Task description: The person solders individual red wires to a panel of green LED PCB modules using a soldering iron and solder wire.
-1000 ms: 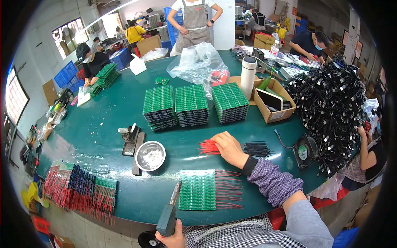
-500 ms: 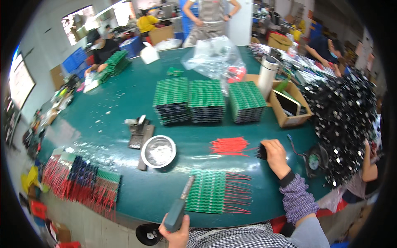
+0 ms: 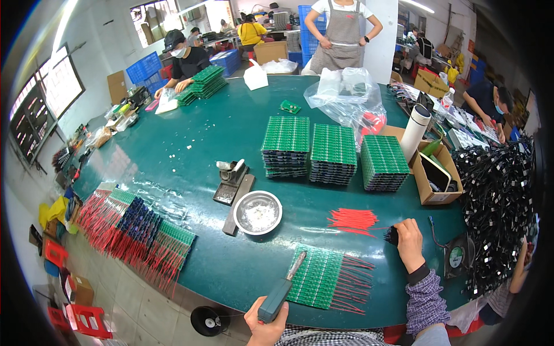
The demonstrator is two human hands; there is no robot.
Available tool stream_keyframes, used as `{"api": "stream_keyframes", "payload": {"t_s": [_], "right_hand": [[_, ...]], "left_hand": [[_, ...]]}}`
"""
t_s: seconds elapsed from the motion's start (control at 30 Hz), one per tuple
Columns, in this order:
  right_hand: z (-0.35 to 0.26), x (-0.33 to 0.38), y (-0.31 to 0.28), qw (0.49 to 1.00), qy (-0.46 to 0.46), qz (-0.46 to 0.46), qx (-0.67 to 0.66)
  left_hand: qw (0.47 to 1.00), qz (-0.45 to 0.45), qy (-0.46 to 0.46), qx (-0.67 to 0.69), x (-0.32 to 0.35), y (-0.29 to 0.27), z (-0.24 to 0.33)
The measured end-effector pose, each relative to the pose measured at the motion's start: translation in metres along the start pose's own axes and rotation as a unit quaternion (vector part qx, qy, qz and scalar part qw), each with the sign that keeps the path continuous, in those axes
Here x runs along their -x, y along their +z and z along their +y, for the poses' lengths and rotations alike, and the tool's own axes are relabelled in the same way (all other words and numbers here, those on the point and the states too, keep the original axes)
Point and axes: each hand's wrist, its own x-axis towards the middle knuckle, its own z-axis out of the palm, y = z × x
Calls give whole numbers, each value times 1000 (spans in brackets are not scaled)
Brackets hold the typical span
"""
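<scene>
Dozens of finished boards with red leads [image 3: 138,230] fan out along the table's left edge, overhanging the green table [image 3: 190,138]. Moving right, a small metal stand [image 3: 231,179] and a steel bowl [image 3: 258,212] of pale bits sit just beside each other. Near the lower edge, the left hand [image 3: 265,320] is closed around the grey handle of a soldering iron [image 3: 283,291], whose tip rests at the left corner of a green circuit board panel [image 3: 320,277] with red wires already trailing off its right side. Beyond it lies a loose bundle of red wires [image 3: 352,219]. The right hand [image 3: 410,242] is curled over a bunch of black wires [image 3: 392,235], fingers bent onto them; whether it has actually pinched any I cannot tell. Three stacks of green boards [image 3: 332,153] stand behind. With the eyes turned to the wires, the iron's hot tip could scorch the panel or drift onto the leads.
</scene>
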Motion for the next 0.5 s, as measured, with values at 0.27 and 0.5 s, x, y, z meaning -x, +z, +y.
{"api": "stream_keyframes", "payload": {"t_s": [0.27,0.5], "right_hand": [[-3,-9,7,1000,-18,19,5],[-5,-4,-2,1000,14,7,-13]], "left_hand": [[999,-13,18,-30,-8,-3,11],[998,-11,53,-32,2,-4,11]]}}
